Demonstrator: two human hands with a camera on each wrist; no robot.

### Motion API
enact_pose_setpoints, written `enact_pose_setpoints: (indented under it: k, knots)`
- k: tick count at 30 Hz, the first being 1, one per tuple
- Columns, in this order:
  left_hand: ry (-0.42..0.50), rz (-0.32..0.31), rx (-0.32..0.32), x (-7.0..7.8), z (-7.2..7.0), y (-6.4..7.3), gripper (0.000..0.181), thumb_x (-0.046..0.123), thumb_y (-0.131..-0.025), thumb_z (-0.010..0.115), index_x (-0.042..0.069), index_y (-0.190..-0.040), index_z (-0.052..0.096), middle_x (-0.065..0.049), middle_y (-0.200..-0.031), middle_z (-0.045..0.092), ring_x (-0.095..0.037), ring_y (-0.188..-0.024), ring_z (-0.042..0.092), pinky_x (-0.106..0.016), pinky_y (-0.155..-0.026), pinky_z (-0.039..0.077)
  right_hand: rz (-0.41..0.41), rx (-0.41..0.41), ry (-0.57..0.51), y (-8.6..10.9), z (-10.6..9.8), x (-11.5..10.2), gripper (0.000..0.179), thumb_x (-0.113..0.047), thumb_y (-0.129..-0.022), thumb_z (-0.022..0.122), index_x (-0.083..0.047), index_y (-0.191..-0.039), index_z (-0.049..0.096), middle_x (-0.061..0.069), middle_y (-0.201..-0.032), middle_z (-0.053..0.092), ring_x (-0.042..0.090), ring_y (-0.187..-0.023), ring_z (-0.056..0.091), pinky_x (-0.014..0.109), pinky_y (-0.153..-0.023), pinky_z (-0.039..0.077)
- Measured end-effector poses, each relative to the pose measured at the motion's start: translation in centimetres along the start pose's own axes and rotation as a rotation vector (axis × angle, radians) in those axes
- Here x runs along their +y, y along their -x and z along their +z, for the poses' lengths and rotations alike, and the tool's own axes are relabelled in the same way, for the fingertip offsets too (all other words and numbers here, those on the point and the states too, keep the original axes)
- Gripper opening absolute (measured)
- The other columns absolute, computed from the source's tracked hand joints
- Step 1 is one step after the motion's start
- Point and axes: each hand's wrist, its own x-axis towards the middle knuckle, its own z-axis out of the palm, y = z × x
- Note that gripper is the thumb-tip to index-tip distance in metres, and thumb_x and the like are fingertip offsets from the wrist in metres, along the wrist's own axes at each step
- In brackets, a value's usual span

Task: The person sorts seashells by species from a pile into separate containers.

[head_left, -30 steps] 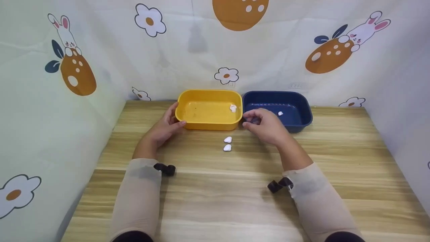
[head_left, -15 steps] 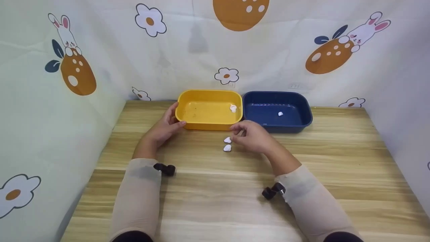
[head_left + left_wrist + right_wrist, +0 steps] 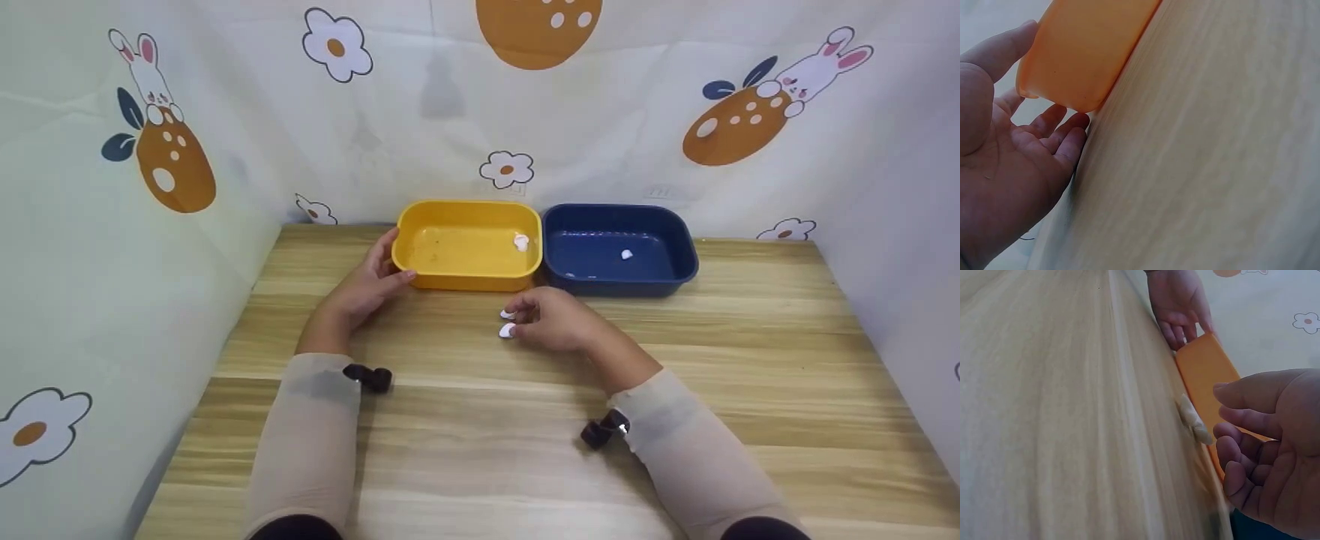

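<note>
My left hand (image 3: 364,285) holds the left end of the yellow plastic bin (image 3: 469,283), thumb at the front rim and fingers along the end wall. In the left wrist view, the fingertips (image 3: 1077,125) touch the base of that wall. Two small white pebble-like pieces lie in front of the bin, a rear one (image 3: 506,314) and a front one (image 3: 505,331). My right hand (image 3: 555,322) is right beside them, overlapping both in the head view. In the right wrist view its thumb (image 3: 1241,391) and loosely bent fingers are apart, close to the white pieces (image 3: 1195,419).
A dark blue bin (image 3: 630,288) stands against the yellow bin's right side, with a small white piece (image 3: 627,255) inside. Another white lump (image 3: 521,242) lies in the yellow bin. Patterned cloth (image 3: 420,135) hangs behind the wooden tabletop (image 3: 450,450).
My right hand has moved from over the blue bin's front left corner, forward-left and down toward me, to the two white pieces. The left hand and both bins stay put.
</note>
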Motion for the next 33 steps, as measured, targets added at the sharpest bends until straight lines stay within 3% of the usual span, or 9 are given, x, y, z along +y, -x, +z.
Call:
enact_pose_setpoints:
  k: [10,33]
  knots:
    - [-0.011,0.004,-0.003,-0.13,0.04,0.0,0.095,0.019,-0.103,0.073,0.036,-0.172,0.01,0.002,-0.182,0.012,-0.022,-0.165,0.028,-0.045,-0.133,0.032,-0.068,-0.043,0.038,-0.25,0.54,0.76,0.022,-0.012,-0.091,0.082,-0.01,-0.113,0.08,0.001,-0.096,0.078,0.009,-0.088,0.064,0.026,-0.085,0.054]
    - [-0.01,0.018,0.001,-0.05,0.14,0.0,0.095,0.018,-0.103,0.072,0.033,-0.173,0.01,0.001,-0.183,0.011,-0.024,-0.166,0.027,-0.044,-0.134,0.03,-0.052,-0.047,0.093,-0.13,0.56,0.62,0.014,-0.014,-0.093,0.081,-0.011,-0.107,0.081,0.0,-0.09,0.076,0.01,-0.084,0.061,0.028,-0.082,0.052]
